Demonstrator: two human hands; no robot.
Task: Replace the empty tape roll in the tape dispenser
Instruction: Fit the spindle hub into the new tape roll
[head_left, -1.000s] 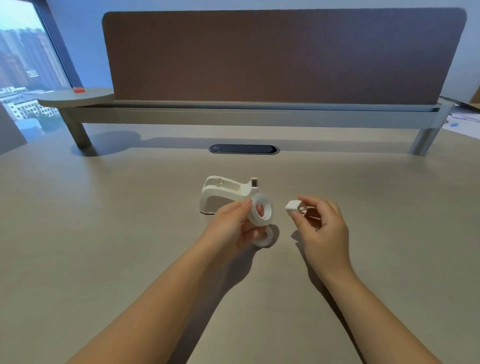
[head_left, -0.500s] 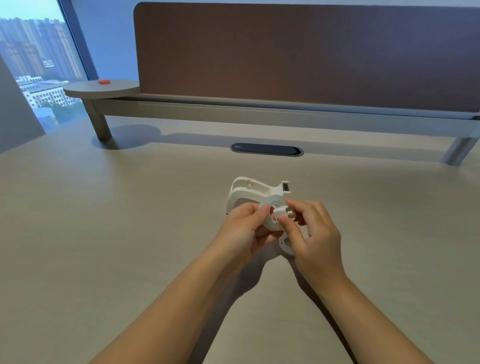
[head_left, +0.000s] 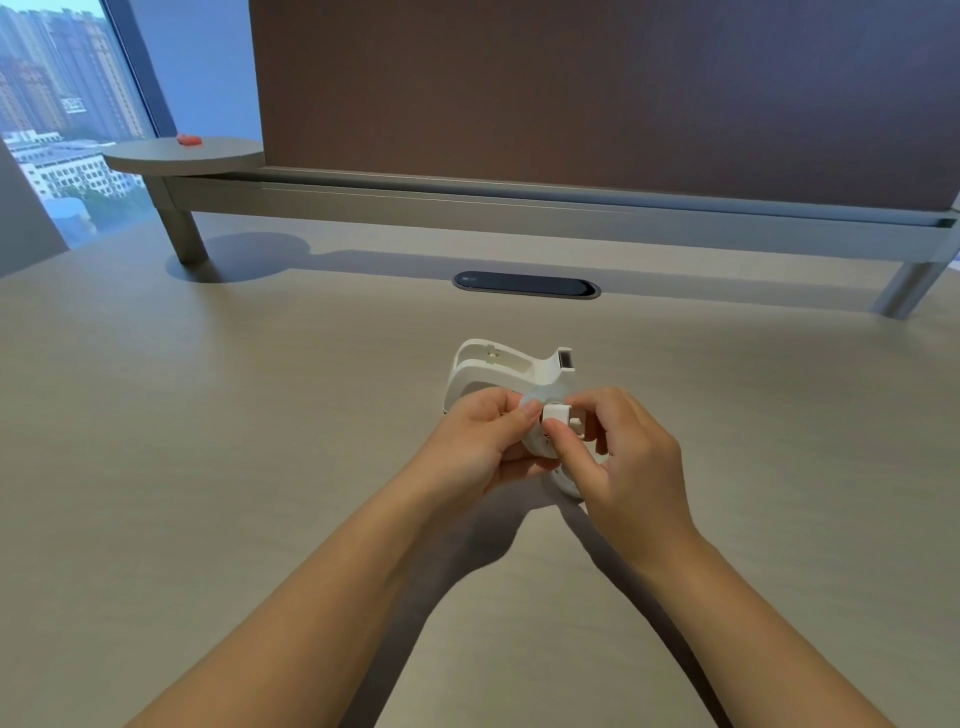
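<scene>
A white tape dispenser (head_left: 498, 369) stands on the beige desk, its roll cradle with nothing in it. Just in front of it, my left hand (head_left: 478, 441) holds a roll of tape (head_left: 535, 434) upright between thumb and fingers. My right hand (head_left: 618, 457) pinches a small white plastic spindle (head_left: 560, 415) and holds it against the middle of that roll. A second ring of tape (head_left: 566, 486) lies flat on the desk under my right hand, mostly hidden.
A dark oval cable grommet (head_left: 525, 285) sits in the desk behind the dispenser. A grey rail on legs (head_left: 467, 205) and a brown partition panel run along the back. A round side shelf (head_left: 182, 156) carries a small red object (head_left: 188, 139).
My right hand has come left from about a hand's width away and brought the spindle onto the roll in my left hand. The view has shifted left and closer.
</scene>
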